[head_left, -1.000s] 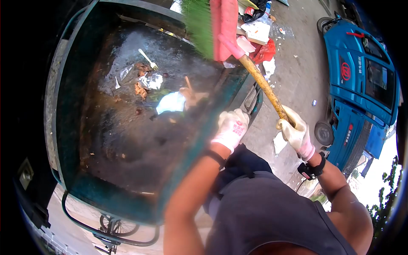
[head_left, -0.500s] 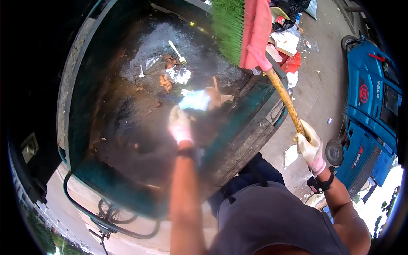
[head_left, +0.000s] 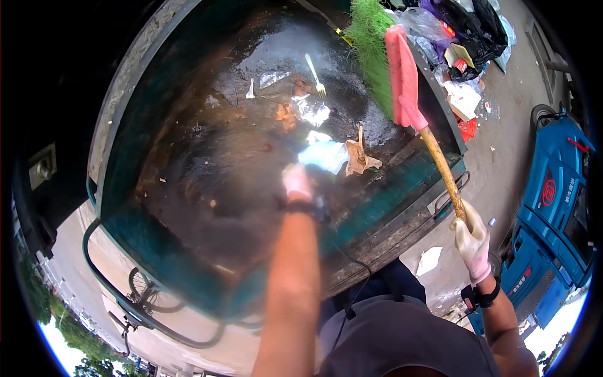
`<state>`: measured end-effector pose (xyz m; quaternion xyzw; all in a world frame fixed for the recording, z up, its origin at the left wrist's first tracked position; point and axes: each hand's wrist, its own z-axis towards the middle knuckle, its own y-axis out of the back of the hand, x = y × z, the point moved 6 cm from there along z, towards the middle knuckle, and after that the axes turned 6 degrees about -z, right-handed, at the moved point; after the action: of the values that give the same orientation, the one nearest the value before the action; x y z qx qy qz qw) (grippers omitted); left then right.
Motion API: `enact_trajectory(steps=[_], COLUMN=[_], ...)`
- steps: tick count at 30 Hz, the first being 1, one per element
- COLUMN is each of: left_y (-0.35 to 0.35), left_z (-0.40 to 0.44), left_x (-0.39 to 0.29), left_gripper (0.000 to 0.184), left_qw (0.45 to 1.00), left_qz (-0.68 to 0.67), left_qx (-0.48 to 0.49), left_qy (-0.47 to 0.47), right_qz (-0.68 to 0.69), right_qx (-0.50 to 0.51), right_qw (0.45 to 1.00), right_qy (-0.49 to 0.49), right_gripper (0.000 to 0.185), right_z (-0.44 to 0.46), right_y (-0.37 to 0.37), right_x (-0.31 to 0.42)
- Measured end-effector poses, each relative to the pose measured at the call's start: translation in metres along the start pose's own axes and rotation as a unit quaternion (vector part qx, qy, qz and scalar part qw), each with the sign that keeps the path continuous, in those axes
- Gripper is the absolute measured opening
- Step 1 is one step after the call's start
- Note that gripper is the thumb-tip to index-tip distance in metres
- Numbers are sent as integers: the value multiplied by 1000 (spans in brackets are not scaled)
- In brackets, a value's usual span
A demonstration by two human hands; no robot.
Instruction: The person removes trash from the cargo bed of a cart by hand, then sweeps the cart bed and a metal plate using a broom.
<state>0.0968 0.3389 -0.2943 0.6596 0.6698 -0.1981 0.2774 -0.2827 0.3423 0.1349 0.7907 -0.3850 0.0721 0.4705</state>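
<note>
Broom, head raised: I see the gloved right hand with its fingers clamped around the wooden handle. The left hand is down inside the teal cart, at the near edge of a pale sheet; blur hides its fingers, so I cannot tell whether they are apart, together or touching the sheet. I judge the step in hand to be a left-handed reach to loose litter, broom held aside. Lifting that sheet would call for a pinch at its edge, avoiding the brown scrap at its right end. Beyond lie crumpled clear wrapping and a white fork; outside, bagged rubbish and a blue truck.
</note>
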Motion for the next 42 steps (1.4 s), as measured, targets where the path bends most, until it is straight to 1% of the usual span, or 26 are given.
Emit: enact_trajectory(steps=[2,6,7,9,12,13,15,18,19,20,22,24,25,27,29,30,31,32,33,34,35,36,37,38,41,42], left_y=[2,3,3,0,2,0,-7,-4,5,14,22,22,22,20,25,29,38,44,47,48,50,54,54,54,68,74], left_z=[0,-10,-13,-45,-62,-66,-50,-27,-27,-34,-21,-28,-21,-17,-23,-21,-24,-31,-38,-38,-39,-44,-46,-54,-74,-79], left_x=[4,-11,-10,-55,-90,-101,-102,-77,-81,-100,-78,-90,-79,-82,-84,-84,-87,-97,-107,-103,-97,-96,-88,-93,-90,-87], left_gripper=[20,29,30,33,36,38,34,25,24,24,26,27,24,18,11,12,13,14,15,15,16,16,14,11,11,12], left_qw=[999,996,989,938,941,940,921,905,961,989,989,989,976,906,915,921,949,962,959,965,951,953,944,930,940,946], left_qz=[-35,-76,-128,-292,-287,-313,-387,-411,-267,-116,-95,-60,-176,-405,-381,-364,-258,-148,-36,-151,-269,-250,-303,-357,-327,-303], left_qx=[-3,0,-17,-94,-121,-90,-28,75,73,69,73,63,91,123,117,113,102,90,77,101,105,100,95,84,83,79], left_qy=[0,46,70,162,135,104,38,84,13,-59,-91,-122,-88,-7,-55,-80,-147,-211,-271,-192,-110,-139,-87,-36,-56,-86], right_qz=[17,57,66,71,75,77,79,83,80,77,72,79,83,85,90,93,93,92,92,93,88,82,75,80,80,82], right_qx=[8,15,17,3,-3,-3,-2,1,6,11,16,17,17,7,-11,-12,-13,-13,-14,-19,-26,-34,-42,-24,-46,-42], right_qw=[1000,995,994,994,993,993,992,991,992,993,994,993,993,993,992,992,993,993,994,993,995,995,996,995,995,995], right_qy=[-24,-79,-90,-81,-87,-91,-102,-107,-99,-92,-76,-81,-82,-81,-85,-85,-75,-68,-62,-64,-49,-34,-19,-59,-40,-47], right_gripper=[42,44,44,45,46,46,47,48,48,49,50,50,50,48,47,46,46,46,46,45,46,47,48,44,45,45], right_z=[6,11,12,15,17,18,17,16,16,16,16,16,16,15,12,10,9,8,6,3,2,2,0,-4,-9,-11], right_y=[-4,-7,-8,-10,-14,-15,-16,-15,-15,-15,-15,-17,-18,-17,-15,-14,-13,-11,-9,-8,-8,-8,-6,-1,3,6], right_x=[-3,-6,-6,-9,-12,-12,-10,-9,-11,-15,-20,-20,-18,-8,-6,-6,-6,-7,-8,-13,-18,-24,-27,-11,-19,-19])
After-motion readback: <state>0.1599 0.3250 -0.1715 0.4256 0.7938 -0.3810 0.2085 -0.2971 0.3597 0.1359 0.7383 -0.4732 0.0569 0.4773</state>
